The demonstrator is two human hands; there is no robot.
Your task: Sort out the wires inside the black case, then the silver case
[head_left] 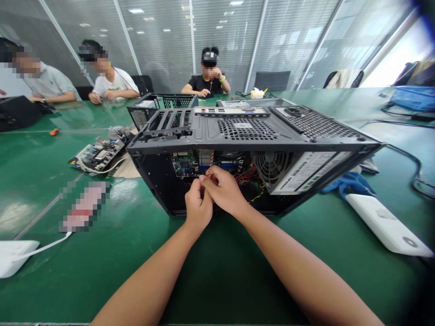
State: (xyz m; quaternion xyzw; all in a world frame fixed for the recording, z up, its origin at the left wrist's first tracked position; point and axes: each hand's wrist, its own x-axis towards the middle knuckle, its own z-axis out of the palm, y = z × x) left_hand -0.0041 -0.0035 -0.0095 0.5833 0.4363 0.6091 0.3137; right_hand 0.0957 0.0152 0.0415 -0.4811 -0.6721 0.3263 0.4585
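A black computer case (238,146) lies on the green table with its open side toward me. Inside it are a motherboard (185,164), a power supply (306,174) with a round fan grille, and coloured wires (249,174). A thin twisted orange-and-black cable (212,158) runs down into my fingers at the opening. My right hand (226,190) is closed in a pinch around this cable. Fingertips touching it, my left hand (198,203) is also closed at the cable's lower part. The end of the cable is hidden by my fingers.
Left of the case lie a loose circuit board (102,156) and a phone (84,207), wired to a white box (16,258). To the right are a white power bank (387,224) and blue gloves (353,184). Several people sit across the table (136,290).
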